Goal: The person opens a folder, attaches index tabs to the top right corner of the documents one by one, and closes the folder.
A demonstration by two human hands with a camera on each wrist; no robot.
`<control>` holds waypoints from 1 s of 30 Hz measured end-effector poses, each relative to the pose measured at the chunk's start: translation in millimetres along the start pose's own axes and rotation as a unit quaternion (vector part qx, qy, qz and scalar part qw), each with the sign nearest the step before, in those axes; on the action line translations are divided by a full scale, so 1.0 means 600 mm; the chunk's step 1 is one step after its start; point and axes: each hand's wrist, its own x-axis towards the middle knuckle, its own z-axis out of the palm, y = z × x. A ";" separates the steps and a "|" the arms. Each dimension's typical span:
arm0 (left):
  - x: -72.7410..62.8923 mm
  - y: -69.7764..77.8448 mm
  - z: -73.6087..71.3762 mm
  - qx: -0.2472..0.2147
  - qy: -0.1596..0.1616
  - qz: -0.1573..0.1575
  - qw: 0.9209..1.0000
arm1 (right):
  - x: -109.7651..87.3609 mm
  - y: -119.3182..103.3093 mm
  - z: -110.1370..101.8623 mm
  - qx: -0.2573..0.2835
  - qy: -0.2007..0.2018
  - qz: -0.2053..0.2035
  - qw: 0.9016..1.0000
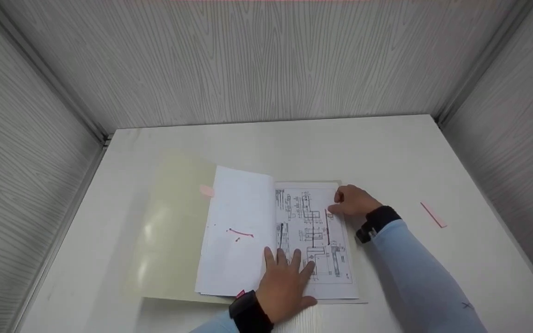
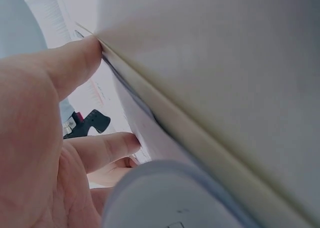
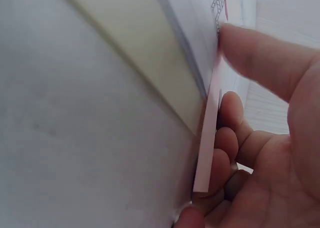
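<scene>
An open folder (image 1: pixel 174 231) lies on the white table (image 1: pixel 387 152), its pale cover spread to the left and a stack of pages on the right. The top page is a drawing sheet (image 1: pixel 315 236) covered in line diagrams, its long axis running away from the person.

The right hand (image 1: pixel 354 201) sits at the sheet's far right edge, so the sheet lies to the left of its fingers; this hand is the nearer one to that edge. The left hand (image 1: pixel 287 282) lies flat on the near end of the sheet, close to the fold, fingers straight and slightly spread, pressing the paper down.

The head view shows the layout but not what the right hand carries. The right wrist view does: a thin pink pad of sticky notes (image 3: pixel 207 133) is pinched between thumb and curled fingers, standing on edge right against the side of the paper stack (image 3: pixel 192 53). The left wrist view shows only straight fingertips (image 2: pixel 80 61) touching the page edge.

A separate pink strip (image 1: pixel 433 214) lies on the table well to the right, apart from both hands.
</scene>
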 end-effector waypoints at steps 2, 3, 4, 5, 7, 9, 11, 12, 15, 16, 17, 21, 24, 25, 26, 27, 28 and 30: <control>0.001 -0.001 -0.001 -0.001 0.001 0.001 1.000 | 0.001 0.004 -0.003 0.006 -0.002 -0.006 1.000; 0.001 -0.001 -0.002 -0.002 0.001 0.000 1.000 | 0.000 0.004 -0.005 0.012 -0.004 -0.007 1.000; 0.001 -0.001 -0.002 -0.004 0.002 0.000 1.000 | -0.001 0.005 -0.007 0.019 -0.006 -0.010 1.000; 0.001 -0.002 -0.003 -0.006 0.001 0.000 1.000 | -0.004 0.003 -0.008 0.024 -0.004 -0.009 1.000; 0.001 -0.002 -0.004 -0.012 -0.002 -0.002 1.000 | -0.016 -0.006 -0.006 0.015 0.019 -0.008 1.000; 0.000 -0.001 -0.003 -0.019 -0.004 -0.005 1.000 | -0.037 -0.023 0.001 -0.017 0.063 -0.013 0.998; -0.001 -0.001 -0.002 -0.021 -0.004 -0.005 1.000 | -0.068 -0.047 0.014 -0.060 0.105 -0.013 0.993; -0.002 -0.001 -0.002 -0.021 -0.003 -0.005 1.000 | -0.085 -0.060 0.022 -0.089 0.120 -0.013 0.989; -0.006 0.000 -0.004 -0.017 0.004 -0.001 1.000 | -0.131 -0.088 0.051 -0.168 0.126 -0.031 0.977; -0.009 0.000 -0.004 -0.013 0.007 0.001 1.000 | -0.143 -0.093 0.061 -0.189 0.121 -0.036 0.974; -0.012 0.000 -0.005 -0.011 0.009 0.002 1.000 | -0.152 -0.095 0.070 -0.210 0.120 -0.039 0.970; -0.022 -0.001 -0.003 -0.001 0.012 0.002 1.000 | -0.174 -0.089 0.095 -0.250 0.122 -0.041 0.960; -0.027 -0.004 0.001 0.006 0.005 -0.001 1.000 | -0.178 -0.081 0.106 -0.264 0.124 -0.040 0.956; -0.028 -0.005 0.002 0.008 0.003 -0.002 1.000 | -0.178 -0.079 0.108 -0.269 0.123 -0.043 0.954; -0.029 -0.006 0.003 0.010 0.001 -0.003 1.000 | -0.178 -0.077 0.109 -0.274 0.124 -0.047 0.953; -0.029 -0.007 0.004 0.009 0.001 -0.004 1.000 | -0.178 -0.076 0.110 -0.275 0.125 -0.051 0.952; -0.029 -0.008 0.005 0.007 0.002 -0.004 1.000 | -0.177 -0.075 0.111 -0.275 0.127 -0.055 0.952; -0.029 -0.010 0.007 0.003 0.006 -0.004 1.000 | -0.178 -0.075 0.111 -0.275 0.131 -0.060 0.951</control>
